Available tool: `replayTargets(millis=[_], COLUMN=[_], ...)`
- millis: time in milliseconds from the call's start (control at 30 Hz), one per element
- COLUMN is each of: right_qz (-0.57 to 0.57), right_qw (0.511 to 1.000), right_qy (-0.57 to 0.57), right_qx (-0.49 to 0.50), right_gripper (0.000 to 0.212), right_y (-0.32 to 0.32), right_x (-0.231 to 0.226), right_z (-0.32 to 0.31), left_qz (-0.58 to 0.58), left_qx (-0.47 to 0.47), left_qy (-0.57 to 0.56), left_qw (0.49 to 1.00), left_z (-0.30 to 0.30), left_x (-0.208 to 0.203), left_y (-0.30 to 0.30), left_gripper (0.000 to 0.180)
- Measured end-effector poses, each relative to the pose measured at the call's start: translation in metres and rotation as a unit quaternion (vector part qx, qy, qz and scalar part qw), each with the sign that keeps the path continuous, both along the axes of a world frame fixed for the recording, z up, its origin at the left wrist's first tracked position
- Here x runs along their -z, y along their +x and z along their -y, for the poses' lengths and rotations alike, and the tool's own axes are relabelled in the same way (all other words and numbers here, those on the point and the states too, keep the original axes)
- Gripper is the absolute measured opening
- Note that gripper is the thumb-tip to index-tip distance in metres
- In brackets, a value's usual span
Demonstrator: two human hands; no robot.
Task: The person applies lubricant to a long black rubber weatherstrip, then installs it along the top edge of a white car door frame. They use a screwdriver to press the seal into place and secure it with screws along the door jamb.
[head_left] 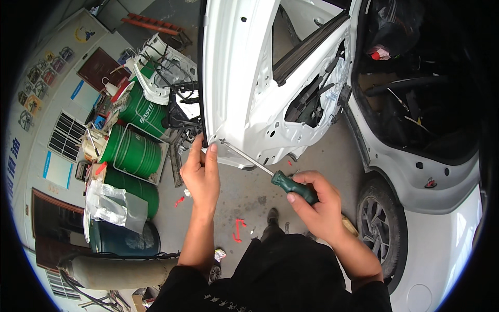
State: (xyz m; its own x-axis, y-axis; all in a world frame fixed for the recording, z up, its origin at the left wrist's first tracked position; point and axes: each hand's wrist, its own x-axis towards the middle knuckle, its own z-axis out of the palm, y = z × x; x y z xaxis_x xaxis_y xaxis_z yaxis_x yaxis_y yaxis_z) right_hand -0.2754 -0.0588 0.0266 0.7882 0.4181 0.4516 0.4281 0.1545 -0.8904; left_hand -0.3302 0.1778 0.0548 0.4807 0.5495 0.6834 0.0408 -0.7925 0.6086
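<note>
My right hand (319, 205) is wrapped around the dark green handle of a screwdriver (249, 160). Its metal shaft slants up and left to the inner face of a white car door (234, 93), with the tip beside a small dark cross-shaped spot near the door's corner. Whether the tip sits in that spot I cannot tell. A black rubber strip (201, 78) runs down the door's left edge. At the strip's lower end, my left hand (201, 174) grips the door edge, thumb on the white side and fingers on the other; the fingertips are partly hidden.
On the right stand the open car body (364, 140) and a wheel (375, 221). Green drums (138, 156), loose car parts (169, 67) and a grey gas cylinder (119, 271) line the left. Red scraps (239, 230) lie on the floor (228, 200).
</note>
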Motion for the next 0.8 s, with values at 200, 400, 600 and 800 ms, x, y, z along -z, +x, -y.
replayTargets(millis=[200,400,600,800], right_qz=[0.032,0.032,-0.052,0.070], right_qw=[0.999,0.999,0.994,0.996], right_qy=[-0.007,-0.009,0.094,-0.045], right_qx=[-0.004,-0.006,-0.037,0.011], right_gripper=[0.028,0.029,0.034,0.049], right_y=[0.004,0.007,0.006,0.001], right_x=[-0.003,-0.004,-0.008,0.004], right_z=[-0.007,-0.011,-0.004,0.005], left_qz=[0.041,0.046,0.061,0.077], left_qx=[-0.001,0.005,0.012,0.029], left_qy=[-0.039,-0.053,-0.079,-0.103], left_qw=[0.998,0.998,0.995,0.991], left_z=[0.001,0.002,0.005,0.006], left_x=[0.003,0.003,0.005,0.006], left_y=[0.004,0.006,0.008,0.008], left_gripper=[0.034,0.034,0.034,0.032])
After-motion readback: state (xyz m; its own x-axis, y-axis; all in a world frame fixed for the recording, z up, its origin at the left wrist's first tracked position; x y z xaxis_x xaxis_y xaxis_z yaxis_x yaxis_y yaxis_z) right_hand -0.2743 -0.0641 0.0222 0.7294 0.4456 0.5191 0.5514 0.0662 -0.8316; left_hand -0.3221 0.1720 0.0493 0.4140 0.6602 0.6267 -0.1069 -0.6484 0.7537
